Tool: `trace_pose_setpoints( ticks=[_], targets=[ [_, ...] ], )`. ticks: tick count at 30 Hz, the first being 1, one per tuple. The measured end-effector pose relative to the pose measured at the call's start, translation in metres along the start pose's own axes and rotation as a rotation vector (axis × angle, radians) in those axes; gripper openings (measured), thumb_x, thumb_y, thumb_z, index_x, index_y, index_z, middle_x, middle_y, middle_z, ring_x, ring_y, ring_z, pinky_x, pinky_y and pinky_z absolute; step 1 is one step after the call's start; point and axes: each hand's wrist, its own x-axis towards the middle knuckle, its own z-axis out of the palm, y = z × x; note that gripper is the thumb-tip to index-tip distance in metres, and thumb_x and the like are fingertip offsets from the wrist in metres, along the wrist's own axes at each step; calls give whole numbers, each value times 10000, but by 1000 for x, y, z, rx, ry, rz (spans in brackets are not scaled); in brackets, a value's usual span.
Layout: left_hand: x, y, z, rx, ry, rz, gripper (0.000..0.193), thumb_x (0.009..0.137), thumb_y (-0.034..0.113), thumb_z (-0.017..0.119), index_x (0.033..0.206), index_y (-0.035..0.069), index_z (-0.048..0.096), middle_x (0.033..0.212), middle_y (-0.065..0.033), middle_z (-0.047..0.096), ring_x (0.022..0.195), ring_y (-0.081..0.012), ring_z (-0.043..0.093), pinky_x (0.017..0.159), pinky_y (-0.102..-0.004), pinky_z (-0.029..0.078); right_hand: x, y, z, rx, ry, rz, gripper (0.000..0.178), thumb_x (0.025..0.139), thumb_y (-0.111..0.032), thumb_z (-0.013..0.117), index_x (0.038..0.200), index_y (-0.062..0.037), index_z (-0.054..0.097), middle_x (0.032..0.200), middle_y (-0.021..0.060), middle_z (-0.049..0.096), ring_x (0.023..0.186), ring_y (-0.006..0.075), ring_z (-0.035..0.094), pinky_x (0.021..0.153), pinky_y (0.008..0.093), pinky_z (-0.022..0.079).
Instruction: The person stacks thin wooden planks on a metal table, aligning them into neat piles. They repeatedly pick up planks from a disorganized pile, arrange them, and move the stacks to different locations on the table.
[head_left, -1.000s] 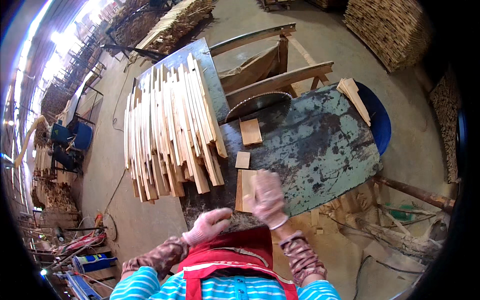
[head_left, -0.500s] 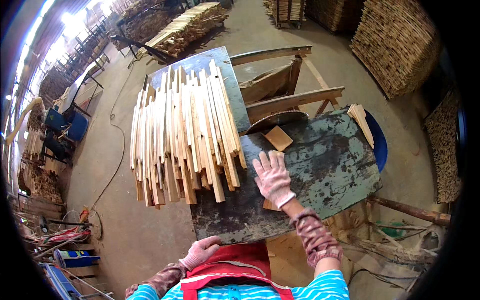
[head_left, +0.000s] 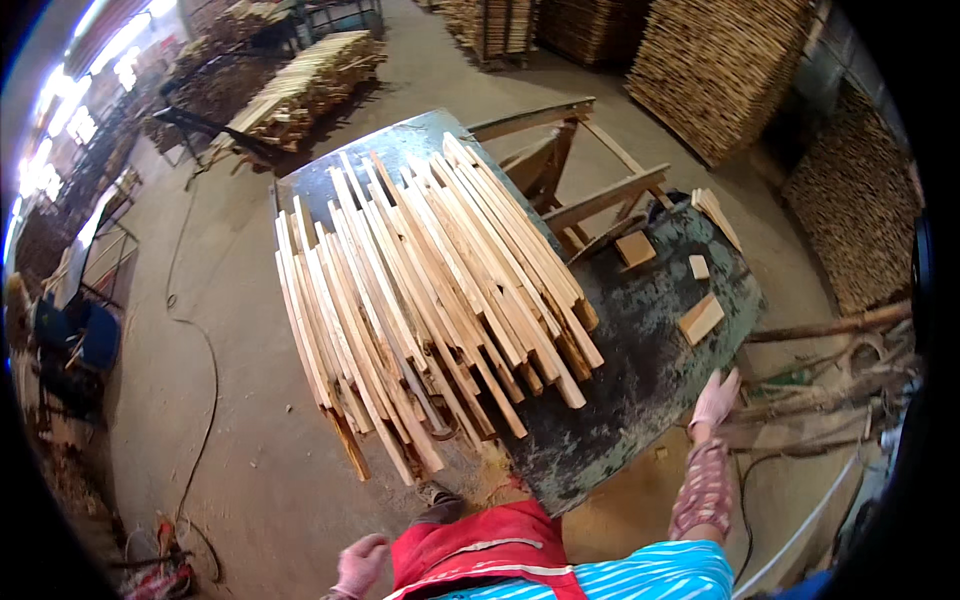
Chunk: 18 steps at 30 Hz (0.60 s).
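My right hand [head_left: 716, 398], in a pale pink work glove, is at the right front edge of the dark, scuffed saw table [head_left: 640, 345]. Its fingers look apart, with nothing seen in them. My left hand [head_left: 362, 565], gloved alike, hangs low beside my red apron [head_left: 480, 540], fingers curled and no object visible in them. A wide bundle of wooden strips [head_left: 430, 300] covers the table's left part, ends jutting over the near edge. Right of it lie a square wood block [head_left: 635, 249], a small offcut [head_left: 699, 267] and a larger block [head_left: 701, 319].
The saw blade [head_left: 598, 243] shows edge-on beside the square block. Thin wood pieces [head_left: 716, 218] lie at the table's far right corner. Poles [head_left: 835, 325] and cables are at right. Stacked lumber [head_left: 715, 75] stands behind; a cable [head_left: 212, 400] runs along the floor at left.
My right hand has moved off the blocks to the table's right front edge. My left hand has left the near edge and dropped lower left. The view has turned, and the blocks lie uncovered.
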Motion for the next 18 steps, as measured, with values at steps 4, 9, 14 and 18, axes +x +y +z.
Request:
trace_pose_setpoints(
  ticks=[4, 9, 14, 18],
  targets=[
    [65, -11, -153, 322, 336, 239, 136, 851, 32, 619, 933, 4, 723, 894, -74, 706, 876, -150, 661, 831, -296, 524, -159, 117, 30, 607, -474, 1397, 536, 1042, -483, 360, 1370, -151, 625, 1348, 55, 648, 1192, 305, 623, 989, 473, 483],
    [206, 117, -256, 330, 485, 705, 122, 928, 43, 629, 1025, -12, 676, 907, -77, 677, 876, -158, 642, 817, -286, 517, -284, 118, 57, 270, -545, 1128, 524, 1041, -467, 371, 1367, -146, 626, 1338, 63, 650, 1179, 307, 626, 980, 467, 487],
    [314, 291, -196, 226, 334, 918, 319, 922, 42, 672, 1239, 13, 672, 1179, -124, 711, 1108, -186, 660, 972, -297, 505, -310, 72, 34, 85, -552, 1082, 513, 1039, -451, 382, 1365, -140, 627, 1327, 71, 653, 1166, 309, 628, 971, 461, 491],
    [353, 397, -110, 716, 69, 1242, 463, 868, 146, 748, 1310, 82, 623, 1353, -128, 626, 1255, -323, 589, 1051, -400, 474, -327, 58, 29, -14, -539, 1086, 504, 1038, -439, 390, 1363, -135, 628, 1319, 77, 655, 1155, 310, 630, 963, 456, 495]
  ],
)
